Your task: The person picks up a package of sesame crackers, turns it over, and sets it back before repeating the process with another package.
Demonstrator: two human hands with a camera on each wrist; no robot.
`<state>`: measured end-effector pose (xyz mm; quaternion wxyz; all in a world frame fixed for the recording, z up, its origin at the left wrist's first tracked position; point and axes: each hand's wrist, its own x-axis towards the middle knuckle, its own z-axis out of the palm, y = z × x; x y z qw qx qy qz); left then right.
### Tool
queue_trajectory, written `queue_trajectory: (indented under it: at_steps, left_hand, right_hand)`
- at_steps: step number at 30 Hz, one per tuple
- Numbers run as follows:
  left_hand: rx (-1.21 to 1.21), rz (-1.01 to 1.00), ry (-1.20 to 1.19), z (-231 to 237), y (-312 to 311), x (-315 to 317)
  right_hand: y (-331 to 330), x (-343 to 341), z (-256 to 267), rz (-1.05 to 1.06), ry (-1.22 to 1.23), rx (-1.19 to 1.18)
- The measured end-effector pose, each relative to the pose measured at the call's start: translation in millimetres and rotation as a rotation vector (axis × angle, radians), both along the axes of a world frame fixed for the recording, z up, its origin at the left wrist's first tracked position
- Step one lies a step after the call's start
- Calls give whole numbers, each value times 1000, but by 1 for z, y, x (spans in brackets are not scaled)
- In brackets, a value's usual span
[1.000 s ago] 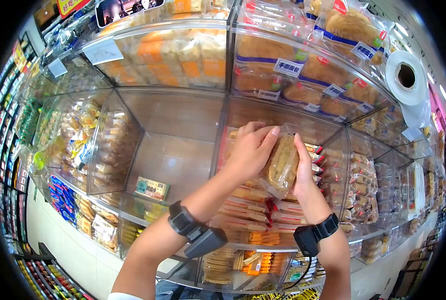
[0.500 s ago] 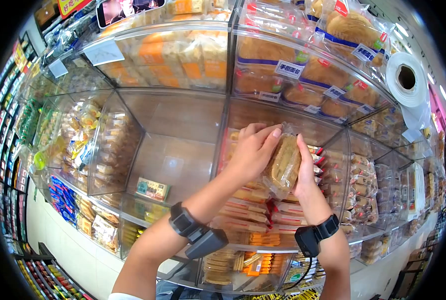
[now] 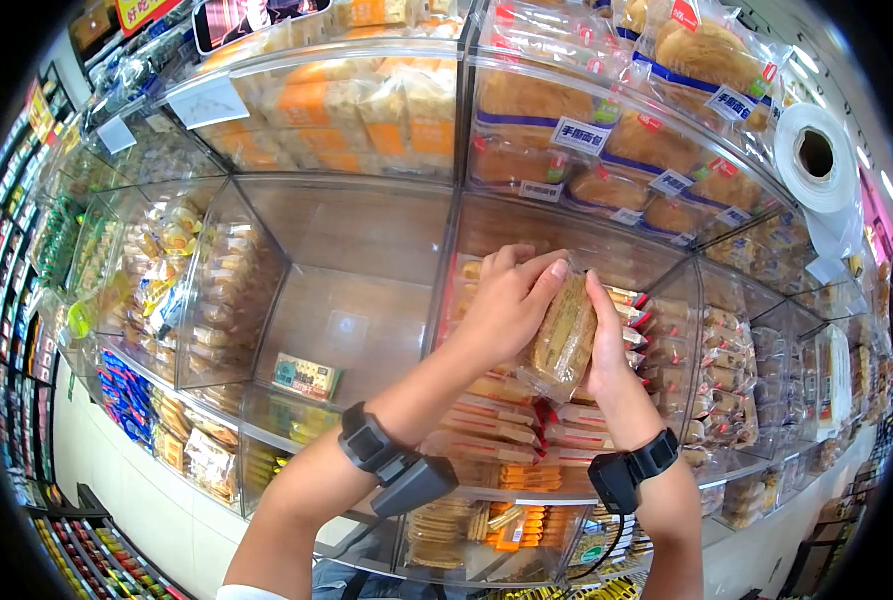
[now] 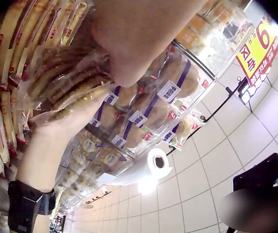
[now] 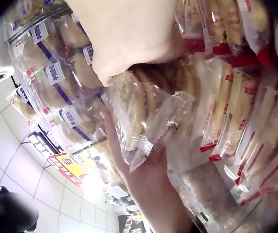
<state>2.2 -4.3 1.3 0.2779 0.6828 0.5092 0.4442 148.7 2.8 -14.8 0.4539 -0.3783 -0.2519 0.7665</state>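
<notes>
A clear-wrapped pack of thin brown baked slices (image 3: 564, 335) is held between both hands above a bin of red-and-white packets (image 3: 487, 420). The left hand (image 3: 507, 305) grips its left side, thumb along the upper edge. Along the right side lies the right hand (image 3: 612, 345), fingers curled behind the pack. In the left wrist view the stacked slices (image 4: 71, 80) show in crinkled film, with the right hand (image 4: 66, 119) under them. The right wrist view shows the sealed wrapper end (image 5: 141, 141) and the left hand (image 5: 146, 179) beneath.
Clear bins surround the hands. A small green-and-cream packet (image 3: 307, 377) lies in the bin to the left. Bagged loaves (image 3: 537, 100) and orange-white bread packs (image 3: 347, 110) fill the upper shelf. A plastic-bag roll (image 3: 815, 155) hangs at upper right, and a phone (image 3: 257, 20) stands at the top.
The pack has shifted and tilted slightly between the hands, its lower end moving a little left. Both hands keep their hold, and the arms have barely moved.
</notes>
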Motion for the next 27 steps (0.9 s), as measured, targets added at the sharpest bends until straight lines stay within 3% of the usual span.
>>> queue_trajectory:
  at_steps: [27]
  left_hand:
    - [18,19,-31,0,1,-1]
  right_hand:
    - [2,1,0,8,36,-35]
